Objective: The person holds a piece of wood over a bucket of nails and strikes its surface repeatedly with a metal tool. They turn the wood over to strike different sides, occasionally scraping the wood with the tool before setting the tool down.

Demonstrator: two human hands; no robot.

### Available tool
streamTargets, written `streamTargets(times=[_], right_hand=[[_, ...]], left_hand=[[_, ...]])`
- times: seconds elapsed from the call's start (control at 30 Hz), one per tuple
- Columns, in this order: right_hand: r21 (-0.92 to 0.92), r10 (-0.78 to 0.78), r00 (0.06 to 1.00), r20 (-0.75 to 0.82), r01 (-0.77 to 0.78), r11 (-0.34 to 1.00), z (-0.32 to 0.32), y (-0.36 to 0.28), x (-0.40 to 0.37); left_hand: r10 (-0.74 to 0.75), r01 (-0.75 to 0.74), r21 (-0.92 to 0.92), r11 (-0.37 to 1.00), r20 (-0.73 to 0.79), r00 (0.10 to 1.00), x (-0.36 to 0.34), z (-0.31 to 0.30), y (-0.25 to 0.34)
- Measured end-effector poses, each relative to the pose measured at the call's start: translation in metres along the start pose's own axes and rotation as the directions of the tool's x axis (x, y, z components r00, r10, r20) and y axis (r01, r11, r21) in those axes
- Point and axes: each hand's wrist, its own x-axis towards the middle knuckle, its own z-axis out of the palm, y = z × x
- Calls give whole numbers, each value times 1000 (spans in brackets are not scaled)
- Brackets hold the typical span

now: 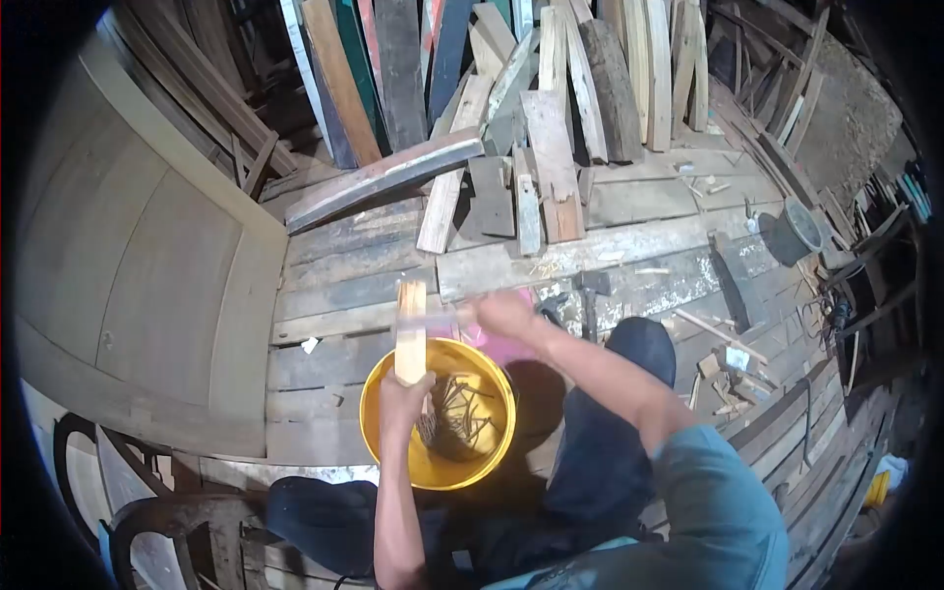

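Observation:
My left hand (401, 395) is closed around the lower end of a short, pale piece of wood (410, 359), which stands upright over the near side of a yellow bucket (368, 433). Thin dark pieces like nails or twigs (467, 418) lie in the bucket. My right hand (508, 318) is a fist to the right of the wood. From it a flat, pale tool (440, 322), smeared by motion, reaches across the upper part of the wood; I cannot tell its kind.
A pink thing (497, 339) lies behind the bucket, beside a dark-headed tool (591, 285). Boards (398, 69) lean at the back and a thick plank (383, 182) lies before them. A wooden panel (162, 285) stands left. Wood scraps (733, 379) and a dark bucket (792, 236) are right.

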Motion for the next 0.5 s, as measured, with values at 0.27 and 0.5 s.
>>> streamTargets(times=[0.27, 0.5], right_hand=[[-10, -225, 972, 69, 226, 974, 20, -2, -1], [-48, -221, 975, 19, 222, 974, 15, -3, -2]], left_hand=[[245, -246, -21, 969, -60, 968, 9, 6, -31], [137, -138, -40, 990, -34, 990, 4, 5, -10]])
